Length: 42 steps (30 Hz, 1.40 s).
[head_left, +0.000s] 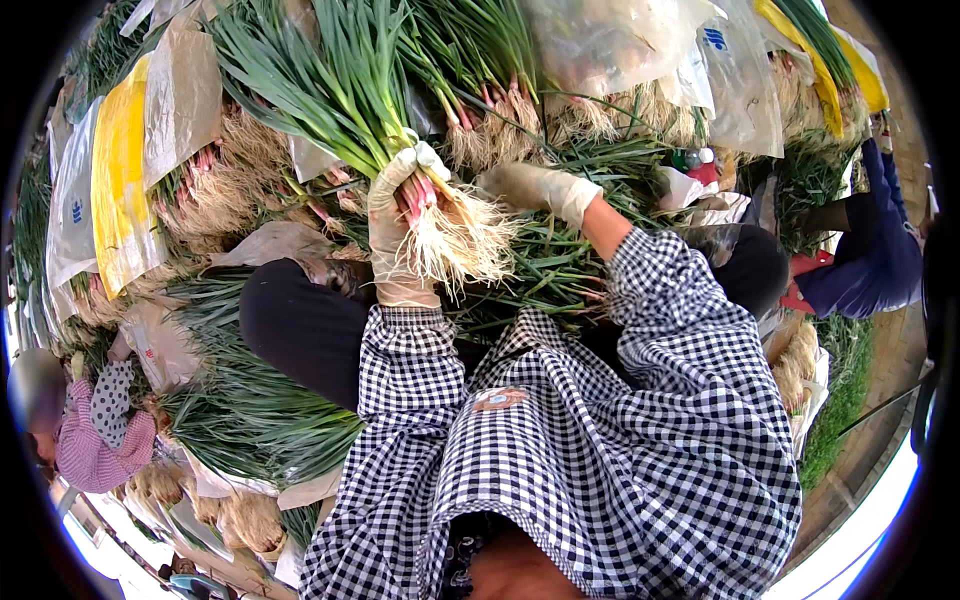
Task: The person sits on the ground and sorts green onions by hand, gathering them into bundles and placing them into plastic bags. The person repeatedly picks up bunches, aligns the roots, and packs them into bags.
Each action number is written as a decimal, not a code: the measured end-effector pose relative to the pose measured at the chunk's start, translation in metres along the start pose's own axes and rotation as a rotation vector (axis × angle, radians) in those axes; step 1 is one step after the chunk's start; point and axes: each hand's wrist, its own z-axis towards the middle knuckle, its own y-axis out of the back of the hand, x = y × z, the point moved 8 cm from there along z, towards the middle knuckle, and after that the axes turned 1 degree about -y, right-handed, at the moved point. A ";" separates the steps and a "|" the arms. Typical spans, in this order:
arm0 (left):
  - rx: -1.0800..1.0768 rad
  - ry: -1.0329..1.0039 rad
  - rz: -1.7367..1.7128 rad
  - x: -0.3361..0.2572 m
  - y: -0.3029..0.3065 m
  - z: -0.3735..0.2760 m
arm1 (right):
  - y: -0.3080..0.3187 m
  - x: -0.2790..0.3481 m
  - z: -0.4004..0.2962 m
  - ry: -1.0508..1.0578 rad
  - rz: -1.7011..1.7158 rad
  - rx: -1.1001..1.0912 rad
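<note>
A bunch of green garlic or similar long-leaved plants (337, 97) is gripped near its reddish stem bases in my left hand (394, 206), which wears a pale, thin glove. The pale roots (457, 240) hang towards me, and the green leaves spread away to the upper left. My right hand (525, 187), gloved too and somewhat blurred, is just right of the roots, above loose plants (555, 262) lying between my knees. Its fingers are partly hidden, and whether it holds anything is not clear.
Rooted bunches (495, 127) lie ahead, some under plastic bags (622, 37). A yellow bag (124, 180) lies at the left above a broad green pile (262, 382). One person in dark blue (862, 247) is at the right, another in a pink checked top (105, 450) at the lower left.
</note>
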 end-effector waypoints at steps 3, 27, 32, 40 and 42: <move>-0.219 -0.207 -0.062 -0.026 -0.041 -0.025 | 0.011 0.058 -0.035 -0.623 -0.800 0.471; 0.009 0.051 -0.120 0.005 -0.001 0.001 | 0.157 0.085 0.016 -0.450 -0.764 -0.721; -0.122 0.023 -0.045 0.012 0.002 0.001 | 0.131 0.057 0.008 -0.727 -0.641 -0.445; -0.061 0.057 -0.079 0.013 0.010 0.005 | 0.149 0.042 0.024 -0.412 -0.066 -0.737; -0.129 0.039 -0.052 0.011 0.006 -0.002 | 0.137 0.095 0.007 -0.471 -0.518 -0.654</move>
